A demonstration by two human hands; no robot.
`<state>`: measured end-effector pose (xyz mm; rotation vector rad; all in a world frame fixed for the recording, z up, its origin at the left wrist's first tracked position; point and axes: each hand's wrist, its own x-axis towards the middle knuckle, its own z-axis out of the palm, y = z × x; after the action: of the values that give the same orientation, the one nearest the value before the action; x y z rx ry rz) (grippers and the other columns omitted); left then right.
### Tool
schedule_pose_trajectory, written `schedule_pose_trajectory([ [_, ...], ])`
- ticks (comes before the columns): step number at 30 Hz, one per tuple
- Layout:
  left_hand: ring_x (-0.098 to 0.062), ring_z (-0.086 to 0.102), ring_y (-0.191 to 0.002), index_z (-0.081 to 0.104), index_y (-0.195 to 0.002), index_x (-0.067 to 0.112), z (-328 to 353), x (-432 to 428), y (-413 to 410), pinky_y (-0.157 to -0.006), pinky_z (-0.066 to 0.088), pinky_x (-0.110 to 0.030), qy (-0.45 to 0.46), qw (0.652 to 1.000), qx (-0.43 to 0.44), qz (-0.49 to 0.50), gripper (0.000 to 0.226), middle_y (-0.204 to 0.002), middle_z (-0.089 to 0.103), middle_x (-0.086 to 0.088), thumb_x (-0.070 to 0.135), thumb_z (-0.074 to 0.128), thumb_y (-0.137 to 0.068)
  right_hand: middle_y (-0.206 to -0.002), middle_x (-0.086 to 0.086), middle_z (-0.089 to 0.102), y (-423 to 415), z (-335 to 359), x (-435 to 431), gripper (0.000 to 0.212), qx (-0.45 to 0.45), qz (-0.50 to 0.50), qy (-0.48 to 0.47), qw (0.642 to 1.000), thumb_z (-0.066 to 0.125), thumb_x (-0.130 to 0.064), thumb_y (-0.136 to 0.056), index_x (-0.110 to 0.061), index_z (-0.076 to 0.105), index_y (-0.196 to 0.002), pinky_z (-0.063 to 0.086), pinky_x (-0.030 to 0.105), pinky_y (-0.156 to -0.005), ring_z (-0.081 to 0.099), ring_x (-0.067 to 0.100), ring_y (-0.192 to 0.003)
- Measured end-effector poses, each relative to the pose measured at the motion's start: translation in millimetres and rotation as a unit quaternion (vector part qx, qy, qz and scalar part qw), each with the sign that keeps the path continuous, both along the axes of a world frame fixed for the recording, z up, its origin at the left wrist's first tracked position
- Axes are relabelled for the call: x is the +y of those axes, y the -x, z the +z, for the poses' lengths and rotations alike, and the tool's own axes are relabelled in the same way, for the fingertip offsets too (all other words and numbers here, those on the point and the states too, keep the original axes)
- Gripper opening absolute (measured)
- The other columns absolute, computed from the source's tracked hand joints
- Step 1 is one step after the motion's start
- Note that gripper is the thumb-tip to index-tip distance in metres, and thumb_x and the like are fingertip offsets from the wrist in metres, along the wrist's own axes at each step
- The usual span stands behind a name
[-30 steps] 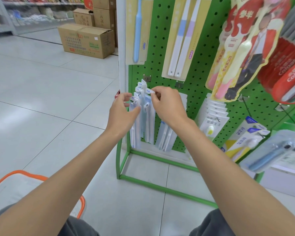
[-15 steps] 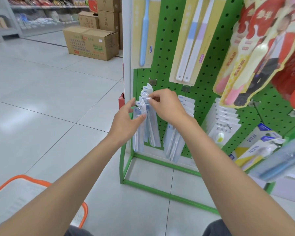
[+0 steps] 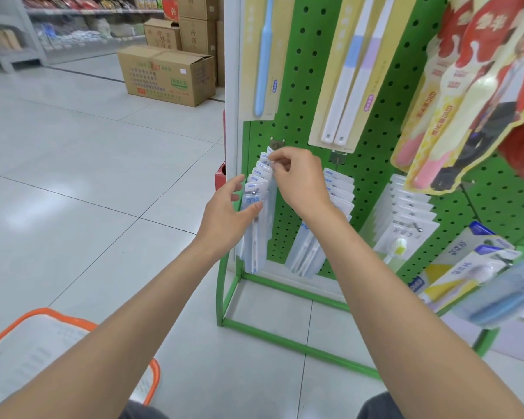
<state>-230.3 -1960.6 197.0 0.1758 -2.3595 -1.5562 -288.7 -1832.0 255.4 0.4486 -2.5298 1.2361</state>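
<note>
Toothbrush packs [image 3: 256, 225] hang in a tight row on a peg low on the green pegboard [image 3: 288, 225], at its left edge just beside the white post [image 3: 233, 116]. My right hand [image 3: 300, 182] is up at the back of that row. Its thumb and forefinger are curled in and pinch the top tab of the rear pack [image 3: 266, 155], close under the peg's metal bracket [image 3: 276, 144]. My left hand [image 3: 226, 214] sits lower, at the front of the row. Its fingers are loose and apart beside the left edge of the packs, and the thumb rests against the face of the front pack [image 3: 254, 201]. As far as I can see, it closes round nothing. A second row of packs [image 3: 339, 189] hangs just to the right, partly behind my right wrist. An orange basket [image 3: 156, 376] sits on the tiled floor under my left forearm, and a cardboard box [image 3: 167, 77] stands well apart across the aisle.
</note>
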Motion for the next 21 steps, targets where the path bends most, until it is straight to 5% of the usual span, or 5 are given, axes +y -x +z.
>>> schedule_pose_trajectory([
  [5,-0.010,0.051,-0.123,0.046,-0.144,0.026,0,-1,0,-0.098,0.047,-0.031,-0.005,1.000,0.002,-0.012,0.057,-0.134,0.057,0.011,0.023,0.067,-0.092,-0.100,0.011,0.072,9,-1,-1,0.021,0.001,-0.005,-0.093,0.996,0.052,-0.006,-0.096,-0.004,0.072,-0.103,0.053,0.042,-0.085,0.065,0.026,-0.092],
  [21,-0.010,0.054,-0.120,0.049,-0.141,0.026,0,-4,-3,-0.100,0.049,-0.035,0.020,1.000,-0.008,-0.011,0.052,-0.130,0.060,0.011,0.023,0.066,-0.092,-0.086,0.005,0.067,-2,6,7,0.016,0.016,-0.063,-0.203,0.977,0.052,-0.003,-0.088,-0.010,0.066,-0.087,0.055,0.039,-0.071,0.062,0.028,-0.080],
])
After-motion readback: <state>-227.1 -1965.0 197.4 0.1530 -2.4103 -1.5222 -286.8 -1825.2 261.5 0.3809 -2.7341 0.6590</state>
